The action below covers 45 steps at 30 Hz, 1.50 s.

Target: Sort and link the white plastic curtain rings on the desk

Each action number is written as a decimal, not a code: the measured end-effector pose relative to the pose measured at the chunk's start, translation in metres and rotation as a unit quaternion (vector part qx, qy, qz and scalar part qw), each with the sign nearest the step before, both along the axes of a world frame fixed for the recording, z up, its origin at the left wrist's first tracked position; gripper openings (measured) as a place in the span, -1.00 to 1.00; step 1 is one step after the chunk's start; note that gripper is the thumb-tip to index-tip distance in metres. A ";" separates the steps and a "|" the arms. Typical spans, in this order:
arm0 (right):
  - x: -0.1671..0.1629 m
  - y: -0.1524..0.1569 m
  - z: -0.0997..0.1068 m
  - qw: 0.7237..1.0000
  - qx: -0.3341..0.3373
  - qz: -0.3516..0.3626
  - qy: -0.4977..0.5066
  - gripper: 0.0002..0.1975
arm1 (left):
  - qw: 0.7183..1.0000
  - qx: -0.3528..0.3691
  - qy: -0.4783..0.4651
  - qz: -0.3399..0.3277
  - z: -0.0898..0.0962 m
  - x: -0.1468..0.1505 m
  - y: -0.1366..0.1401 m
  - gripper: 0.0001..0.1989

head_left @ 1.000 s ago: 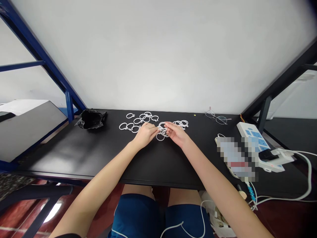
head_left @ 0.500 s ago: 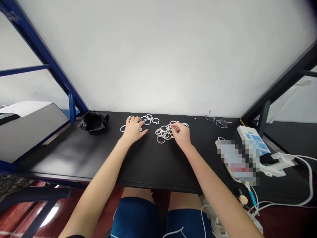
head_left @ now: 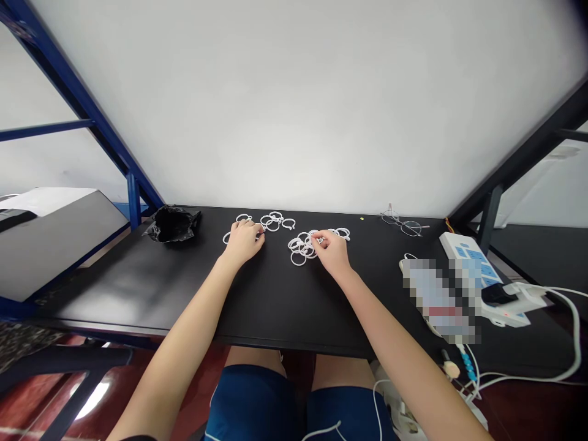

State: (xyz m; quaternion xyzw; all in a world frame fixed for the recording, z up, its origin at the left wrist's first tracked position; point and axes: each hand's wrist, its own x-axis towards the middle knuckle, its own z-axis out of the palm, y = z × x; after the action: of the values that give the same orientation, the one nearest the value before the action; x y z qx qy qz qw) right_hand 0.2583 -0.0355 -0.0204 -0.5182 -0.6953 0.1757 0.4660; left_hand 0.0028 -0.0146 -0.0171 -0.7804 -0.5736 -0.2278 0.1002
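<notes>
White plastic rings that look like shower-curtain rings, some with a gap and small knobbed ends, lie on the black desktop [head_left: 285,306]. My left hand [head_left: 243,241] rests over a few of them at the left, fingers curled and thumb drawn in on a ring, mostly hidden beneath. Behind it, a small cluster of rings [head_left: 272,225] lies apart. My right hand [head_left: 332,250] is at the right side of a larger overlapping pile of rings [head_left: 302,250]. Its thumb and forefinger are pinched together on a ring there.
A crumpled black plastic bag [head_left: 172,224] stands open at the left. Eyeglasses [head_left: 404,225] lie at the back right. A phone [head_left: 438,300], blurred out, and a white power strip [head_left: 473,260] with cables occupy the right side. A white wall [head_left: 312,110] rises behind the desk.
My left hand has closed from spread fingers and shifted slightly left and down. My right hand has moved a little left and lower over the pile.
</notes>
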 end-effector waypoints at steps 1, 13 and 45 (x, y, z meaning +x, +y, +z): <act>0.000 0.000 0.001 1.000 0.000 -0.005 0.003 -0.87 | 1.000 0.002 -0.002 0.003 -0.001 -0.001 0.001 -0.88; -0.002 0.000 -0.003 1.000 0.021 0.003 0.001 -0.87 | 0.997 -0.068 0.007 0.021 0.003 0.003 0.002 -0.88; -0.023 -0.017 0.011 0.913 -0.245 0.263 0.193 -0.58 | 0.718 -0.208 -0.625 -0.226 0.011 0.061 -0.027 -0.65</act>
State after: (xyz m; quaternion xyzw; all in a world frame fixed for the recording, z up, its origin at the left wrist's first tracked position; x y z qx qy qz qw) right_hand 0.2355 -0.0524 -0.0098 -0.3702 -0.6378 0.5540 0.3863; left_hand 0.0634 -0.0411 -0.0056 -0.5684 -0.3451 -0.5543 -0.5006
